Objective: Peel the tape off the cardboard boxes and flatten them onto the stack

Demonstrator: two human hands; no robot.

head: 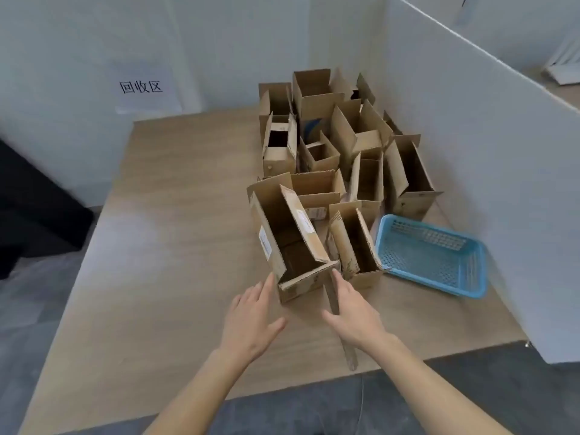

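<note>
Nearest box (290,243): we saw it brown, open-topped, flaps up, white labels, at frame centre.
Other boxes (329,136): we counted about a dozen open, clustered toward upper right.

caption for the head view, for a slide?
Both open hands reach for the nearest open cardboard box beside a blue basket on the table.

Count: open boxes (293,243) approx. 11, exact number unclear where they overlap; basket (431,254) 1; hands 2, left (252,321), right (356,318); wall sign (141,87) 1
</note>
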